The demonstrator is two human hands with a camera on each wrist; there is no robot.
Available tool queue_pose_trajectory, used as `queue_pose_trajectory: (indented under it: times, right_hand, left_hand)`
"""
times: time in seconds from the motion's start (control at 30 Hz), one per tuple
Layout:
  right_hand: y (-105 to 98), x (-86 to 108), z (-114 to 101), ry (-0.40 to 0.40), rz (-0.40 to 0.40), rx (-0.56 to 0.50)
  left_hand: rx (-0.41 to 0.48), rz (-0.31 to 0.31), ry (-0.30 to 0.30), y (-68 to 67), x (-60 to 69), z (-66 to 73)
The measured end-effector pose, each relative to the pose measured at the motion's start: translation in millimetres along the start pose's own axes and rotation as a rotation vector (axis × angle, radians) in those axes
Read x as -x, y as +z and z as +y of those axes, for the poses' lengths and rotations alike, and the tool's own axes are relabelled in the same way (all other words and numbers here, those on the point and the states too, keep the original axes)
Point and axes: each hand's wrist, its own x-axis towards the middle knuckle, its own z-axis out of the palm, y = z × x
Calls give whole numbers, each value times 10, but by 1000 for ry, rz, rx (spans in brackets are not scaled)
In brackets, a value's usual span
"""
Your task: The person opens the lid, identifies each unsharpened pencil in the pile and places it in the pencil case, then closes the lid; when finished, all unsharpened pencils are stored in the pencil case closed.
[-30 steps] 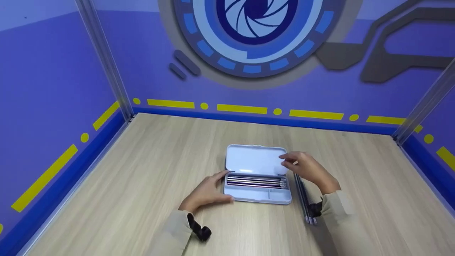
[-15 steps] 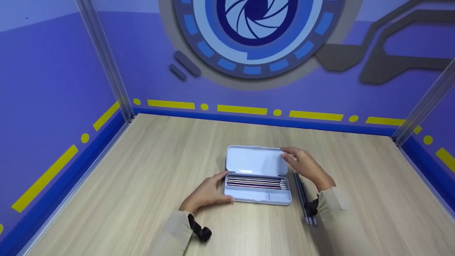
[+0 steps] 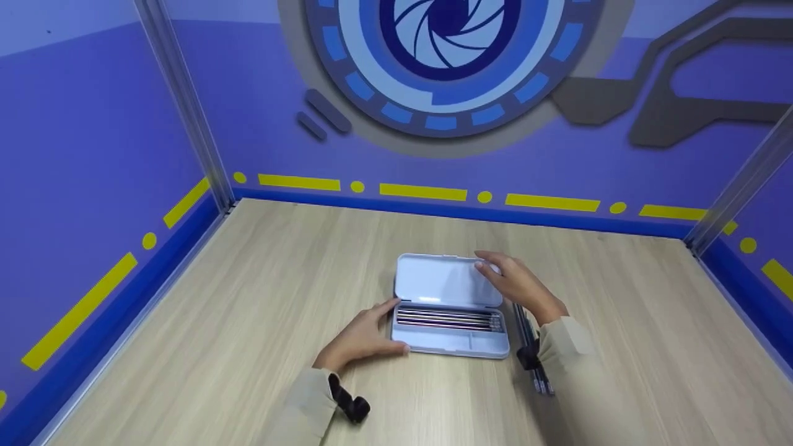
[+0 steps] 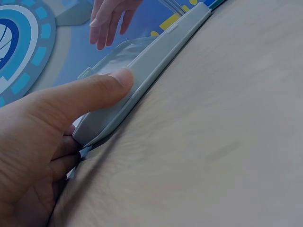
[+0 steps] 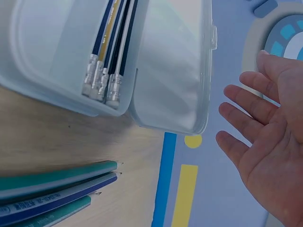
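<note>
A pale blue pencil case (image 3: 433, 341) lies on the table with its lid (image 3: 440, 280) raised and leaning back. Several pencils (image 3: 449, 319) lie in its rear compartment, eraser ends to the right. My left hand (image 3: 359, 339) grips the case's left end; in the left wrist view its thumb (image 4: 106, 90) presses the front wall and its other fingers curl round the end. My right hand (image 3: 520, 285) is at the lid's upper right corner. In the right wrist view that hand (image 5: 267, 118) has spread fingers and holds nothing, with a gap showing between it and the lid.
Three pencils (image 5: 61, 201), two green and one blue, lie on the table right of the case, partly under my right wrist. Blue-purple panels (image 3: 396, 155) wall the wooden table (image 3: 297, 260) at the back and both sides.
My right hand has moved left and slightly away from me, from in front of the lid's right edge to its upper right corner. Left hand, case and pencils stay put.
</note>
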Motion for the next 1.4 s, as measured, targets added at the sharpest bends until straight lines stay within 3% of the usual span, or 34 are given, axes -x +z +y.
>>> queue_pose_trajectory:
  times: [0.47, 0.67, 0.83, 1.2, 1.4]
  right_hand:
    - [108, -149, -152, 19, -37, 85]
    - [177, -188, -210, 1, -56, 148]
    - [196, -170, -236, -4, -73, 139]
    - [163, -62, -285, -49, -6, 161]
    - [161, 40, -309, -133, 53, 167]
  left_hand:
    - [8, -9, -31, -7, 15, 23]
    - [-15, -5, -10, -8, 8, 43]
    - [-33, -7, -3, -12, -4, 57]
    - [-43, -5, -18, -3, 0, 53]
    - [-30, -3, -12, 1, 8, 41]
